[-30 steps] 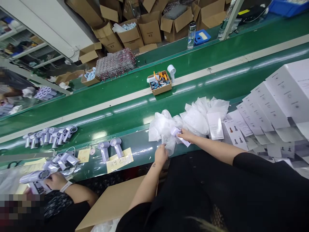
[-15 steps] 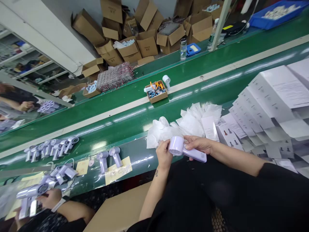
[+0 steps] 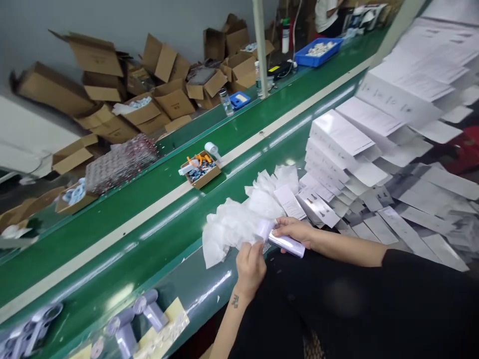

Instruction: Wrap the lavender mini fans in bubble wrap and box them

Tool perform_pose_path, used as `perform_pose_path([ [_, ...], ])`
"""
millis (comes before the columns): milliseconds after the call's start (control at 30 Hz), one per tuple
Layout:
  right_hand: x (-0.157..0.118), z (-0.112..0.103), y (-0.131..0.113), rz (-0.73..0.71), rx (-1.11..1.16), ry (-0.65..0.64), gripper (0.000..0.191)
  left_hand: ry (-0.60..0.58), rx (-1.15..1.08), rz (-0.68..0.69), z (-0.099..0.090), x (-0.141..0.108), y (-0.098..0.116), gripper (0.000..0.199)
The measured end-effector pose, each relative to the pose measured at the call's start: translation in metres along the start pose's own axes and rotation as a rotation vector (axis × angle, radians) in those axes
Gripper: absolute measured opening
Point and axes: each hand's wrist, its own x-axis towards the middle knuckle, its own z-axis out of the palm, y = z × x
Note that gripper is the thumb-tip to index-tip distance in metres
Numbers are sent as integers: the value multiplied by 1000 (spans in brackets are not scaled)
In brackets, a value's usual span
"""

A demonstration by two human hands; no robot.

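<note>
Across from me a grey wall (image 3: 168, 20) rises behind a jumble of open cardboard boxes (image 3: 174, 102), with a pale post (image 3: 261, 55) standing in front. Before me the long, glossy green table (image 3: 164, 249) runs slantwise, divided by a light strip (image 3: 157, 210) and streaked with white glare (image 3: 119, 295).

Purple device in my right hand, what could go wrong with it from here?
Two possible risks. The purple device looks shiny and could slip from the right hand, which holds it near the front edge of the bench. And the left hand is close to the thin white wrapping by its round head; a hasty pull might tear that wrapping.
</note>
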Motion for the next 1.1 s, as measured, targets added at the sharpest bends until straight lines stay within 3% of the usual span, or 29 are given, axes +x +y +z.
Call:
perform_pose_path([
  [100,5,1,1,80,131,18,27,-141,-73,50,9,15,7,19],
  [233,9,-5,-2,196,284,3,8,-198,-278,-214,10,42,15,18],
  [367,1,-22,-1,154,130,110,7,-371,-436,-319,2,53,22,20],
  [433,-8,-31,-1,62,-103,212,10,-391,-504,-420,-2,54,25,21],
  [500,-22,-38,-4,-130,-392,303,14,-351,-559,-574,-7,56,28,23],
  [633,-54,-36,-22,-431,-653,296,19,-366,-689,-769,-16,63,37,28],
  [733,-72,-25,-39,-480,-833,255,22,-455,-753,-754,-21,71,44,28],
  [867,-87,-18,-56,-470,-912,236,20,-329,-654,-713,-36,81,40,27],
  [967,-89,-12,-63,-538,-873,178,17,-303,-614,-481,-49,87,30,27],
  [1033,-83,-3,-64,-564,-767,43,16,-340,-623,-277,-47,91,25,58],
  [1100,-76,7,-65,-631,-659,-97,15,-391,-598,-164,-34,94,24,85],
])
